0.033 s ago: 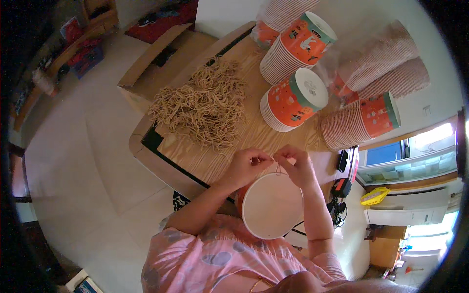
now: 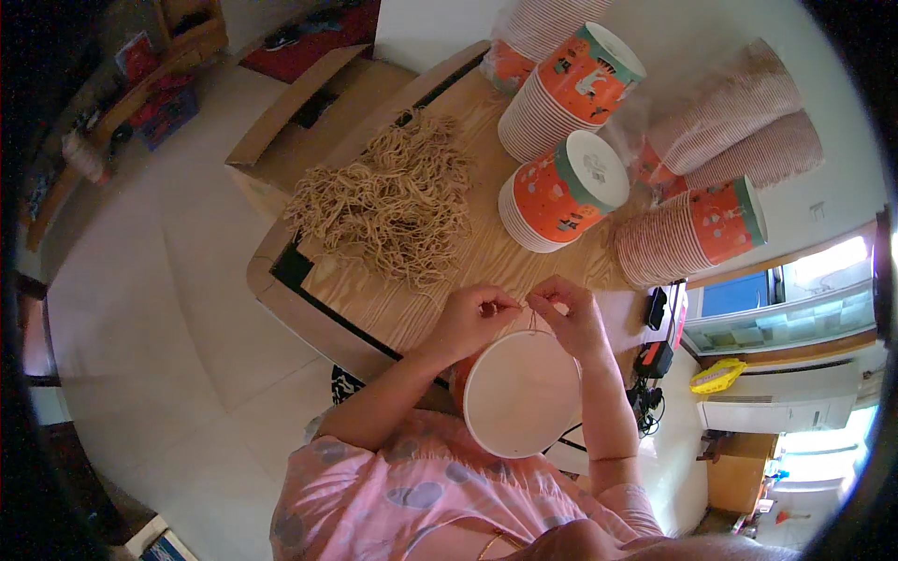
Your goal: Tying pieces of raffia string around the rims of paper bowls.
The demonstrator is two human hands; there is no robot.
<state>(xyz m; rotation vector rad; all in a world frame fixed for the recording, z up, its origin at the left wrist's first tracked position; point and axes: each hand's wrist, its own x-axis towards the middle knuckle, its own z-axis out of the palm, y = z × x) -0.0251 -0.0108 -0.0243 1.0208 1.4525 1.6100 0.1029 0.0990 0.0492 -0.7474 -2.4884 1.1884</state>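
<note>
While both hands meet just below the centre of the frame, the left hand (image 2: pixel 472 323) and the right hand (image 2: pixel 572 318) each pinch a thin tan cord (image 2: pixel 529 313) between closed fingertips, the fingers curled tight around it. The cord runs between the two hands and dips to the rim of a round white paper cup (image 2: pixel 521 393) that sits directly beneath them, against the person's pink patterned top (image 2: pixel 412 486). The cup's white inside faces the camera, with a strip of orange outer wall showing at its left edge.

Above the hands, on the wooden table (image 2: pixel 412 304), lies a loose heap of tan cords (image 2: pixel 393 201), left of centre. To its right, stacks of orange paper cups (image 2: pixel 557 196) lie on their sides, with further stacks in clear plastic sleeves (image 2: pixel 748 122) in the upper right. An open cardboard box (image 2: pixel 299 131) stands at the table's upper left edge, on the pale floor (image 2: pixel 159 309).
</note>
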